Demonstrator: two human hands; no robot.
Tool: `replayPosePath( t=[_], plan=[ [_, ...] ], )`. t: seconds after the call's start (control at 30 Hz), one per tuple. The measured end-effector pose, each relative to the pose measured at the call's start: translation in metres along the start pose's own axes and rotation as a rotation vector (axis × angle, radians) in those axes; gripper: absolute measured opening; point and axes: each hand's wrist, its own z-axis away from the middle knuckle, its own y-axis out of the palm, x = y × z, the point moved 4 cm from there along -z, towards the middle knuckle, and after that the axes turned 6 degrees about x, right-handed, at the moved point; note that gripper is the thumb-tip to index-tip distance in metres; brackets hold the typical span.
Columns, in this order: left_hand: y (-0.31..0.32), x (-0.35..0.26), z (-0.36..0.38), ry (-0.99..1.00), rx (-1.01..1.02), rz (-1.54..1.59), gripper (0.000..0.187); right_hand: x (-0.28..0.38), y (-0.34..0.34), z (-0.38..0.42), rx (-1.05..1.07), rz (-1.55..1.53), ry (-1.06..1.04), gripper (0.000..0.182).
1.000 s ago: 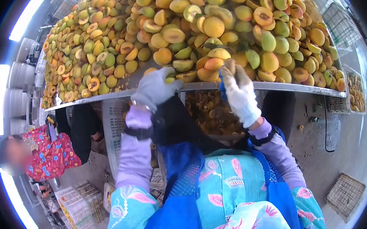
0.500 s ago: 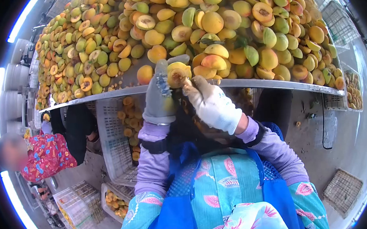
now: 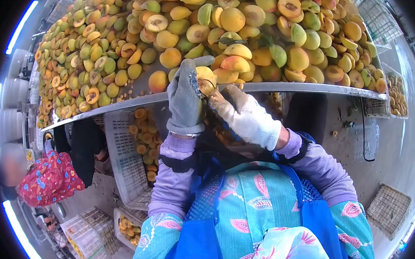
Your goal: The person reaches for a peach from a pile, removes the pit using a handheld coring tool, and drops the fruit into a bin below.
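Note:
My left hand (image 3: 186,95), in a grey glove, is closed around a halved yellow peach (image 3: 206,79) at the table's near edge. The cut side of the peach faces my right hand (image 3: 249,113), which wears a white glove with soiled fingertips. Its fingers are pinched together against the fruit. A thin curved blade (image 3: 211,82) shows at the cut face, by the right fingertips; its handle is hidden in the glove. Just beyond my hands lie more peaches (image 3: 236,64), whole and halved, some with green leaves.
The metal table (image 3: 304,86) is heaped with peaches behind its raised rim. Below it, left of my arms, stands a white crate (image 3: 123,153) holding peach halves. A co-worker in a red patterned top (image 3: 51,179) is at the far left. Another crate (image 3: 389,211) lies on the floor at right.
The view has shifted slightly. The held peach has turned between my hands, and the right fingers have moved lower along its cut side. My left hand still grips it.

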Motion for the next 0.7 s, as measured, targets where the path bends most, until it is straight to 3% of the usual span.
replayPosePath(
  t=[0.23,0.3,0.4,0.57,0.67,0.7],
  plan=[
    [0.006,0.004,-0.001,-0.082,-0.050,0.084,0.044,0.000,0.012,0.002,-0.087,-0.076,0.052,0.028],
    [0.008,0.003,0.000,-0.074,-0.076,0.054,0.043,0.001,0.017,0.004,-0.223,-0.076,0.038,0.025],
    [0.011,0.005,-0.001,-0.011,-0.130,-0.017,0.042,-0.001,0.024,-0.002,-0.237,-0.110,0.053,0.024],
    [0.002,0.016,-0.001,-0.026,-0.112,-0.066,0.040,-0.011,0.034,-0.005,-0.217,-0.143,0.083,0.032],
    [0.003,0.014,-0.001,-0.065,-0.093,0.003,0.037,-0.012,0.036,-0.002,-0.163,-0.167,0.215,0.041],
    [0.003,0.010,-0.001,0.018,-0.020,-0.165,0.033,-0.013,0.038,-0.001,-0.161,-0.260,0.167,0.042]
  ],
)
